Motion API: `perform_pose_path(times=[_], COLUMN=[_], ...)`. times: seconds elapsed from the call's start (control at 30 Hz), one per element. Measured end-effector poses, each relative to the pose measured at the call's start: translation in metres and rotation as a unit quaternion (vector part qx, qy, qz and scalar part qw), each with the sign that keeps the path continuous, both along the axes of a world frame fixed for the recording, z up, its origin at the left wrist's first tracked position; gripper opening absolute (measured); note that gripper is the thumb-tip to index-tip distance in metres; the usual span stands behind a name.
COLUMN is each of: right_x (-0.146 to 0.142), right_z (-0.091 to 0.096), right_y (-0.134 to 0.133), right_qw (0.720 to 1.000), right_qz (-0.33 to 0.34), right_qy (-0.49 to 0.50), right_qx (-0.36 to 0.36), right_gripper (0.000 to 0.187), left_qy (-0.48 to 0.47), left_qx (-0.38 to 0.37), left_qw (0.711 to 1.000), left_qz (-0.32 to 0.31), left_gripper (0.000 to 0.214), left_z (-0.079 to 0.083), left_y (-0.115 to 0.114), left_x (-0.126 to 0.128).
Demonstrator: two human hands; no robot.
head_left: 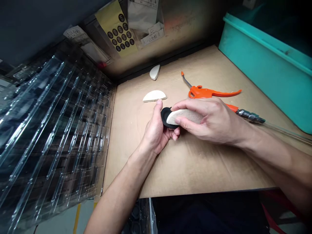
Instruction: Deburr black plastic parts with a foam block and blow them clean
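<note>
My left hand [156,130] is closed around a small black rounded part [165,117], thumb up along its left edge. My right hand [209,120] grips a pale beige half-moon pad [185,116] and presses it against the black part. Both hands rest just above a brown cardboard-covered bench [185,162]. Two more pale half-moon pads lie farther back: one [154,96] just beyond my left thumb, another [155,71] near the back wall.
An orange air blow gun [207,93] with a metal fitting and clear hose lies behind my right hand. A teal plastic bin [265,61] stands at the right. Stacked clear plastic trays [53,136] fill the left. A yellow sheet of black round stickers [120,31] hangs at the back.
</note>
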State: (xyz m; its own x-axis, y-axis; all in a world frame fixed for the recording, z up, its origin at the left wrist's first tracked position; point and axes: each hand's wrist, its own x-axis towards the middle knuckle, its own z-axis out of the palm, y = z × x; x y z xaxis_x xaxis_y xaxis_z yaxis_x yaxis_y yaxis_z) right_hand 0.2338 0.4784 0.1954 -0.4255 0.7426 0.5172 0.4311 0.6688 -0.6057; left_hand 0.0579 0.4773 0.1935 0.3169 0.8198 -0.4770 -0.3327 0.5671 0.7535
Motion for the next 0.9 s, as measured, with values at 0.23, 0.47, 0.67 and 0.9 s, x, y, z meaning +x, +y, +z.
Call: perform_pose_path(times=[0.23, 0.47, 0.67, 0.9], right_x=[0.010, -0.003, 0.004, -0.001], right_z=[-0.001, -0.006, 0.002, -0.005], right_y=[0.006, 0.001, 0.002, 0.003], right_qw=[0.993, 0.997, 0.999, 0.993], right_qz=[-0.064, -0.038, 0.032, -0.107], right_qy=[-0.084, 0.017, 0.021, 0.045], right_qx=[0.044, 0.062, -0.018, 0.036], right_gripper=[0.028, 0.028, 0.020, 0.025], left_qy=[0.011, -0.002, -0.006, -0.027], left_qx=[0.000, 0.008, 0.001, -0.003], left_qw=[1.000, 0.999, 0.999, 0.999], left_qz=[0.005, -0.040, -0.031, -0.032], left_gripper=[0.066, 0.072, 0.071, 0.080], left_z=[0.002, 0.001, 0.000, -0.001], left_y=[0.001, 0.000, -0.001, 0.002], left_x=[0.002, 0.001, 0.000, -0.001])
